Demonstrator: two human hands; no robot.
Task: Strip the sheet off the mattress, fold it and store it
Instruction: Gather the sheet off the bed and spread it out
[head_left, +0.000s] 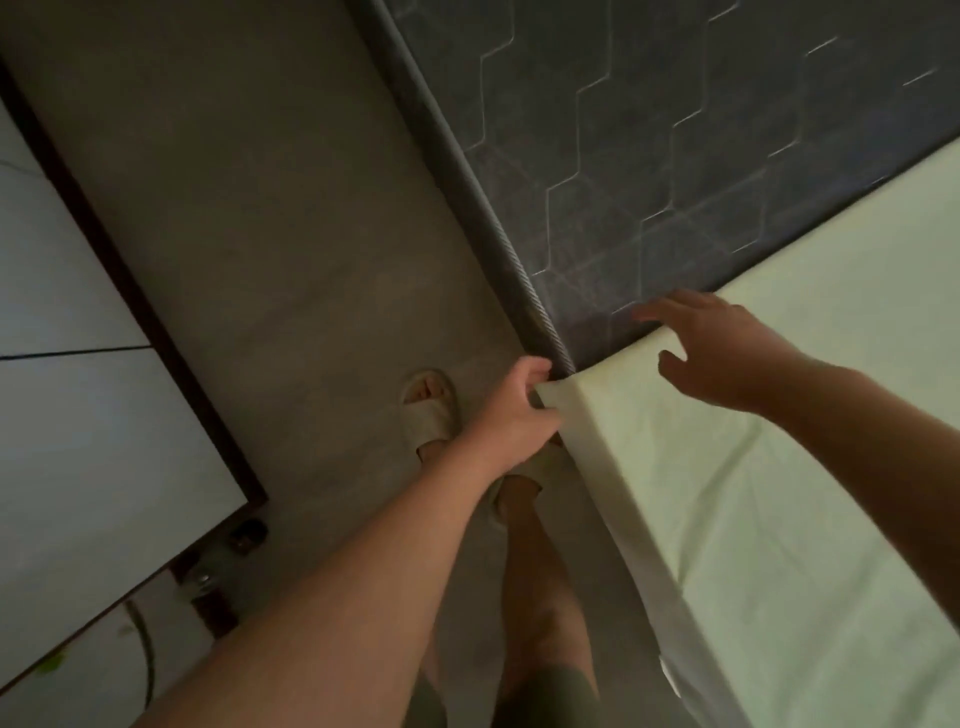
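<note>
L grip (511, 410) pinches sheet (779, 493) corner at mattress (649, 130) edge; R grip (727, 353) open, fingers spread above sheet.

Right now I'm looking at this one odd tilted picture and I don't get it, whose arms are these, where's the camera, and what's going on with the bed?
The camera is worn on a person's head, looking forward and down, so the two bare arms are their own; there is no machine. The left hand pinches the corner of a pale green sheet at the mattress edge. The right hand is spread open just above the sheet's folded-back edge, holding nothing. Beyond that edge lies the bare dark mattress, quilted in a hexagon pattern. Below are the grey floor and the person's feet in sandals. At the left stands a pale panel with a dark frame.
</note>
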